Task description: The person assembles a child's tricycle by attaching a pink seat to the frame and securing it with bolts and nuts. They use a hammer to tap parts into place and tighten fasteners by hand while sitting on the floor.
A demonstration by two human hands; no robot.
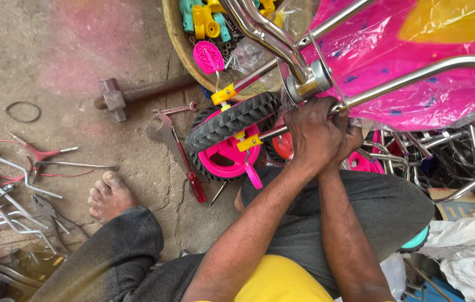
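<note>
We are fitting the wheel (229,137) bracket: left hand (311,134) and right hand (350,137), pressed together, are gripping the axle (304,84) at one o'clock. Tightening probably needs the spanner (162,130) at nine o'clock.

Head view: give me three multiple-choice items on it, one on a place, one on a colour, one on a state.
1. Where does the hammer lie?
A. on the concrete floor, left of the basket
B. inside the basket
C. across the person's knee

2. What colour is the hub of the small wheel?
A. green
B. pink
C. white

3. How are the left hand and right hand placed?
A. both resting flat on the floor
B. one holding the red-handled screwdriver
C. both closed together at the chrome tube

Answers: 1 A, it lies on bare floor beside the basket; 2 B, a pink hub shows inside the black tyre; 3 C, the two hands clasp at the tube, and the screwdriver lies untouched.
</note>
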